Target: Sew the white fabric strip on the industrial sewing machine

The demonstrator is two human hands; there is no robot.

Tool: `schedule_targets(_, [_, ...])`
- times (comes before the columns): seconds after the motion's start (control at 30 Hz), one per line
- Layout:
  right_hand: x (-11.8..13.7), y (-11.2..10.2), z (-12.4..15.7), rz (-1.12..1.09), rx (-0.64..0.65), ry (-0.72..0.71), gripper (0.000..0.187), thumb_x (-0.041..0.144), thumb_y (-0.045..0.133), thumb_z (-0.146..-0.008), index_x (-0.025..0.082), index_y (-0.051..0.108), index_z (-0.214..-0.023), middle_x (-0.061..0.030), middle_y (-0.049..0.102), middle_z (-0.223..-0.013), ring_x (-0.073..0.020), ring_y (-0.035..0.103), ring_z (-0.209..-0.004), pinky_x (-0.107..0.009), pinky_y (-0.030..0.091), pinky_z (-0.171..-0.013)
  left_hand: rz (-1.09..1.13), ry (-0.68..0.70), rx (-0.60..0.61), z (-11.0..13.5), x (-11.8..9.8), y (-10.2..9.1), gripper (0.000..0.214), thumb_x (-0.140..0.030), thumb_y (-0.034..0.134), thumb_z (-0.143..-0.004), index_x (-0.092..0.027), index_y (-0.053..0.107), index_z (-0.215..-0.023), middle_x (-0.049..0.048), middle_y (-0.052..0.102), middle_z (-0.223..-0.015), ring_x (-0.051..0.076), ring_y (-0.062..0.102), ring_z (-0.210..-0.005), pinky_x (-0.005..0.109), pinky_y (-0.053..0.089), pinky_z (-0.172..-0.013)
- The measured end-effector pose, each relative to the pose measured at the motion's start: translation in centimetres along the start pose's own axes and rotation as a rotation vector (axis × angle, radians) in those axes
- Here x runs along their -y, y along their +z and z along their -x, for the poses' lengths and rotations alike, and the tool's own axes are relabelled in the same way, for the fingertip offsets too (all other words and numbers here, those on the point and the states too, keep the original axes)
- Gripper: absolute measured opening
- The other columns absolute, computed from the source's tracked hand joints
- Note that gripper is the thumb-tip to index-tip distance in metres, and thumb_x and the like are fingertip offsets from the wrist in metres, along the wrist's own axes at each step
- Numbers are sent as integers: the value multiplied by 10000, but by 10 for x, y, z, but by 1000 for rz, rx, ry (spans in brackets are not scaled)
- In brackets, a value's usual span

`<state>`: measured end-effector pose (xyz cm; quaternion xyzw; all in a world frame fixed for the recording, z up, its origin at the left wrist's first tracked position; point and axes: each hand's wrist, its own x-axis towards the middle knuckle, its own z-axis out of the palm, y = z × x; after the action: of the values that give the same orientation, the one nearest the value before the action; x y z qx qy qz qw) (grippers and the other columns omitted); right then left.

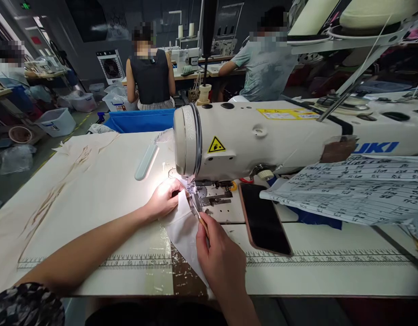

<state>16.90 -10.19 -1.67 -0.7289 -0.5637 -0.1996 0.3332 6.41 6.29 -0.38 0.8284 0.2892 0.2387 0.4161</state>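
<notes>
Close by the needle area of a white sewing machine (225, 140), my left hand (164, 197) pinches the top edge of a piece of white fabric (183, 228). The fabric hangs down over the table toward its front edge. My right hand (222, 253) is closed around a slim metal tool with a tan handle (203, 223). Its metal end lies along the fabric's right edge, just below the presser foot; I cannot tell its exact kind. The machine's lamp brightly lights my left fingertips and the metal needle plate (212, 199).
A black-screened phone (265, 219) lies right of my right hand. Printed striped cloth (348, 190) is heaped farther right. A pale green strip-shaped object (146, 162) lies left of the machine, and thin beige fabric (66, 172) covers the table's left side. Several people sit at machines beyond.
</notes>
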Motion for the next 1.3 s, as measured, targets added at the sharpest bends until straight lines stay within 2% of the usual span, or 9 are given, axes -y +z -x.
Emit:
schedule_targets(0.27, [0,1,-1,30,24,-2,440,240,268,-1062,145,697,-1041,-23,786,-875,-116,708,-582,-239,416,-468,-12,15,-18,-1,2,1,155,-261,553,-896,-181,605,-774,35,633,-848,183,594,-841,298,505,-813])
schedule_targets(0.7, [0,1,-3,54,-17,-41,465,228,260,-1078,120,710,-1031,-25,785,-876,-113,712,-584,-240,427,-480,-48,73,-8,-2,0,-1,129,-183,577,-903,-153,613,-783,31,609,-851,174,571,-843,290,472,-810])
schedule_targets(0.87, [0,2,-2,48,-20,-34,461,256,262,-1091,125,702,-1047,-27,783,-876,-108,697,-560,-236,418,-469,-7,50,7,-1,1,0,95,-215,630,-890,-144,639,-828,42,627,-880,176,584,-855,286,485,-804])
schedule_targets(1.2, [-1,9,6,10,-34,38,446,281,272,-1085,161,701,-1065,-36,785,-913,-112,690,-573,-237,401,-474,17,8,3,-2,3,1,166,-269,563,-906,-168,605,-781,28,613,-779,171,582,-764,293,500,-750])
schedule_targets(1.3, [-1,8,4,14,-24,23,438,267,282,-1078,154,704,-1056,-38,786,-906,-111,689,-565,-234,402,-469,2,10,5,-2,2,1,171,-272,550,-914,-168,602,-788,31,619,-781,174,588,-768,289,502,-738])
